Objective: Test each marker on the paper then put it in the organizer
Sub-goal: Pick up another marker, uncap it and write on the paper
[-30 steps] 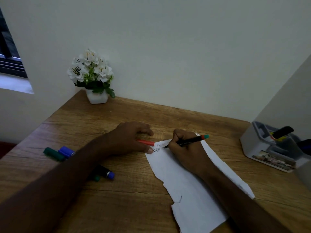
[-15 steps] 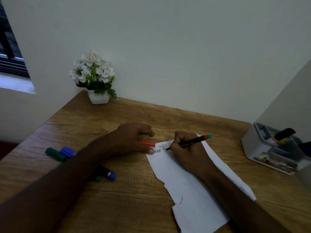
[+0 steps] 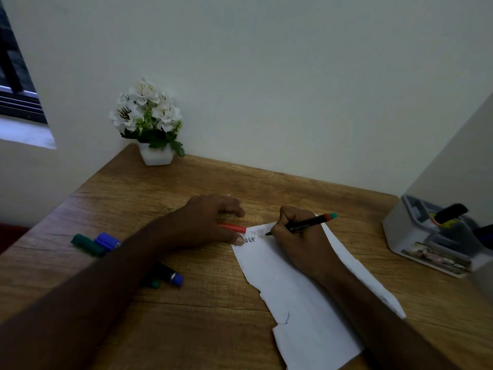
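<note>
Near the far left corner of the torn white paper sheet (image 3: 301, 287): the right hand (image 3: 296, 236) writes with a slim black marker with an orange band and teal end (image 3: 310, 223), tip down on the sheet beside lines of small lettering
Right hand fingers: curled round the black marker in a writing pinch
Left hand (image 3: 210, 222): lies flat, fingers spread and relaxed, thumb tip pressing the sheet's corner; a red marker cap (image 3: 232, 227) lies under it, and whether it is held I cannot tell
Waiting markers: a green marker (image 3: 86, 245) and a blue marker (image 3: 106, 241) at far left on the wooden table (image 3: 186, 182), plus a black marker with a blue cap (image 3: 170, 275) and a green-tipped one showing below the left forearm
Grey plastic organizer (image 3: 408, 233): at right against the wall, well apart from the paper, some items already standing in it
Doing it well: keep the corner pinned, make a short light stroke on bare paper, judge the ink, then recap with the red cap before carrying the marker right to the organizer
Change since a second ago: very little; the right hand keeps writing at the same spot, the marker's teal end slightly higher, the left hand unmoved
</note>
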The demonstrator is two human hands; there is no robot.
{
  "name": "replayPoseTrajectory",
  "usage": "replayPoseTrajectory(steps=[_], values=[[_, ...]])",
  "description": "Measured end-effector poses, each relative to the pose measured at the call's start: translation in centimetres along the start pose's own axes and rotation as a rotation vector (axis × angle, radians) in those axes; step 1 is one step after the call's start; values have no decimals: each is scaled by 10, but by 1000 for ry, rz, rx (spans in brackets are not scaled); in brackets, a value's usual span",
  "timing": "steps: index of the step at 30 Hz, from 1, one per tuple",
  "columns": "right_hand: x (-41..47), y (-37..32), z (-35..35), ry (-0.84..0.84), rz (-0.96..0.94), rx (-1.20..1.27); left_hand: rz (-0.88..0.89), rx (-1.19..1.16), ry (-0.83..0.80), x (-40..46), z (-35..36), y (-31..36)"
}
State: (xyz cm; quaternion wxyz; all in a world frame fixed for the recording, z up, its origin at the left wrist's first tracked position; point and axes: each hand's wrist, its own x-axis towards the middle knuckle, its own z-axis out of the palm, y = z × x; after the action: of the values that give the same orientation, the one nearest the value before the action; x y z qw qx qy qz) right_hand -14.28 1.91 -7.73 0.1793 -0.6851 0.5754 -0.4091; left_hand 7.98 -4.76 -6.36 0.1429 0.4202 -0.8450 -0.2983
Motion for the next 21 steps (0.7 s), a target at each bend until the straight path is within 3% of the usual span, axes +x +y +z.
replayPoseTrajectory(steps=[21], values=[[-1, -2, 0, 7, 5, -13, -7, 4, 2, 1, 0, -1]])
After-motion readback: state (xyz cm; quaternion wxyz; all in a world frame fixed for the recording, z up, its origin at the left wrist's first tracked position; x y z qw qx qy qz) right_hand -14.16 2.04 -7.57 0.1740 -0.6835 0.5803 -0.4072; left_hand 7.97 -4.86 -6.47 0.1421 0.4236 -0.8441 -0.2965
